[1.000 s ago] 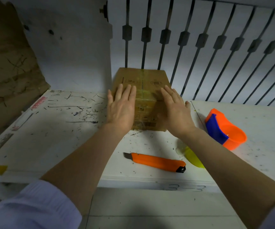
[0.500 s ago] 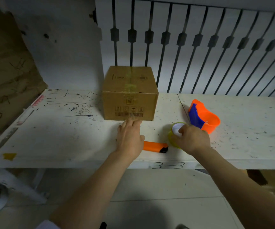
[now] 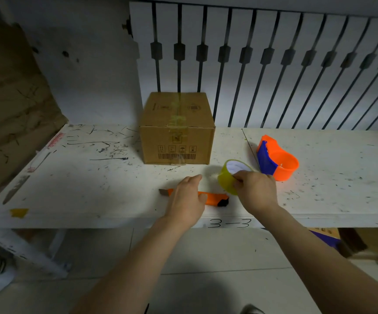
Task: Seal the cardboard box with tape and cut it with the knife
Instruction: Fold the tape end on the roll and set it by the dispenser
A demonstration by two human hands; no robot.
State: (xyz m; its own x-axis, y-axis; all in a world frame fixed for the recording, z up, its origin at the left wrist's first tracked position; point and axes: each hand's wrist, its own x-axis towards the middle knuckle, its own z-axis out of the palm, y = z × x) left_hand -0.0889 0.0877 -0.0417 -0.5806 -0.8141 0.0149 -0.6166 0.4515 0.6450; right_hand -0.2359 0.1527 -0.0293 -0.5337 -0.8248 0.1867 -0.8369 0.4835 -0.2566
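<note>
A closed cardboard box (image 3: 176,130) stands at the back of the white table (image 3: 81,177), with old yellowish tape along its top seam and down its front. My right hand (image 3: 255,189) holds a yellow tape roll (image 3: 229,177), lifted and tilted, in front of the box's right corner. An orange utility knife (image 3: 215,198) lies near the table's front edge, blade tip pointing left. My left hand (image 3: 187,200) hovers over the knife's middle, fingers loosely apart, covering part of it; a grip on it is not visible.
An orange and blue tape dispenser (image 3: 276,160) sits on the table right of the roll. A large cardboard sheet (image 3: 11,105) leans at the left. A black-barred railing (image 3: 274,64) runs behind the table. Tiled floor lies below the front edge.
Both hands left the box top and came back to the front of the table. My right hand picked the tape roll up; my left hand settled over the knife.
</note>
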